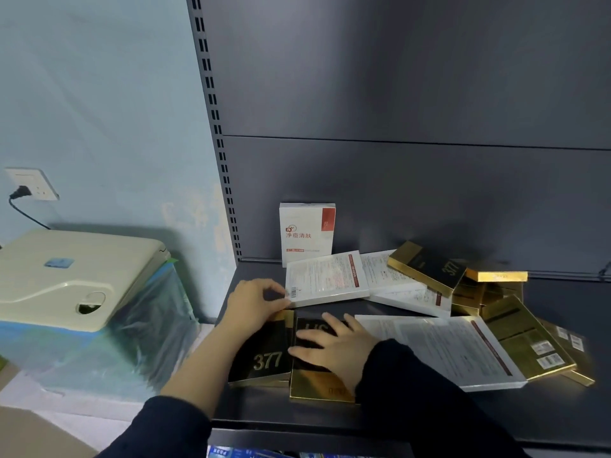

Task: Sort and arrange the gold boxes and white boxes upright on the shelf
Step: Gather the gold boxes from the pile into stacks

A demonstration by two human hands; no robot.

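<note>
One white box (307,231) stands upright against the back panel of the dark shelf (429,418). In front of it, three more white boxes (325,279) (403,285) (443,348) lie flat. Two gold boxes lie side by side at the front left. My left hand (254,302) curls its fingers and thumb round the far edge of the "377" gold box (261,355), beside the corner of a flat white box. My right hand (330,348) rests flat, fingers straight, on the second gold box (317,385). Several gold boxes (426,266) (529,338) are heaped at the right.
The slotted shelf upright (215,127) marks the shelf's left end. Left of it, a cream appliance (76,276) sits on a plastic-wrapped base, under a wall socket (33,185) with a plugged cable. Packages show on the lower shelf (248,452).
</note>
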